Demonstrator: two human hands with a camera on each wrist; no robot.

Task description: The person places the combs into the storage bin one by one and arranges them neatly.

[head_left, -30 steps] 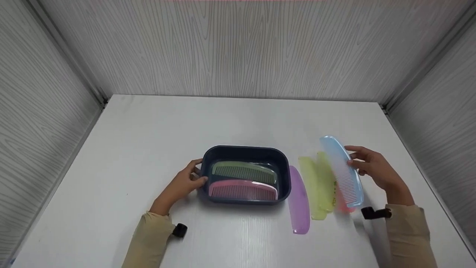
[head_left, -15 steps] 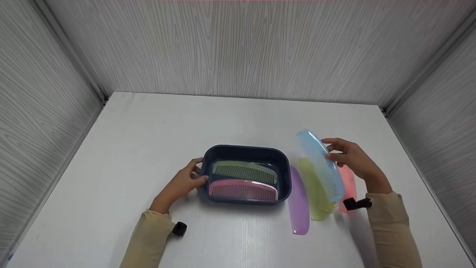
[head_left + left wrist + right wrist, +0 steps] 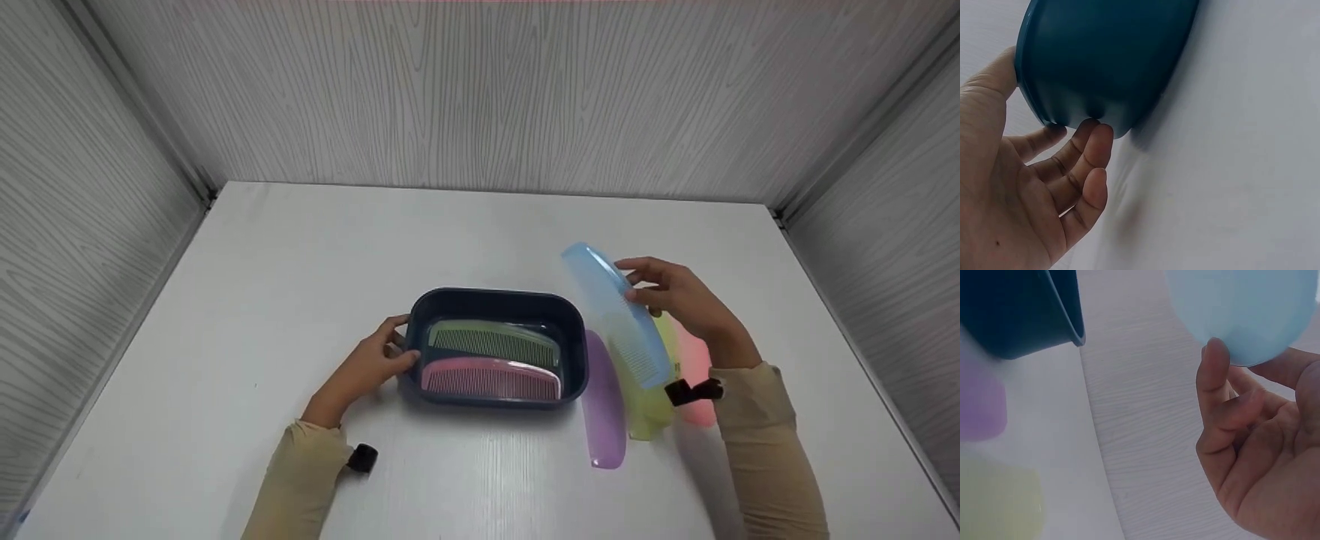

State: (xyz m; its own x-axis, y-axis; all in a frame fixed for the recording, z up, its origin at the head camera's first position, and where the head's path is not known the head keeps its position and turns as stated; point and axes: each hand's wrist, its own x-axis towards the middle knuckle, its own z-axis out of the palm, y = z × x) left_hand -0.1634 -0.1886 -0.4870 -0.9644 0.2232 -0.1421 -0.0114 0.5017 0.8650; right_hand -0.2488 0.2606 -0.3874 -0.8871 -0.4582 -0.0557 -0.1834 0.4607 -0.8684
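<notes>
A dark blue basin (image 3: 491, 304) stands mid-table, holding a green comb (image 3: 491, 334) and a pink comb (image 3: 487, 367) laid crosswise. At its left end my left hand (image 3: 366, 367) grips it, thumb at the rim and curled fingers against the outer wall (image 3: 1100, 62). My right hand (image 3: 682, 296) pinches a translucent blue comb (image 3: 619, 307) by its spine, raised and tilted right of the basin. Both thumb and fingertips meet the comb's edge in the right wrist view. Beneath it lie yellow-green combs (image 3: 652, 412), partly hidden.
Against the basin's right side lies a purple comb (image 3: 606, 420). A coral-pink comb (image 3: 691, 349) sits farther right, partly covered by my right forearm. Wood-grain panels (image 3: 480, 97) close off the white table (image 3: 225, 300) at the back and both sides.
My right hand has carried the blue comb left and farther back, from over the coral-pink comb toward the basin. The left hand stays at the basin.
</notes>
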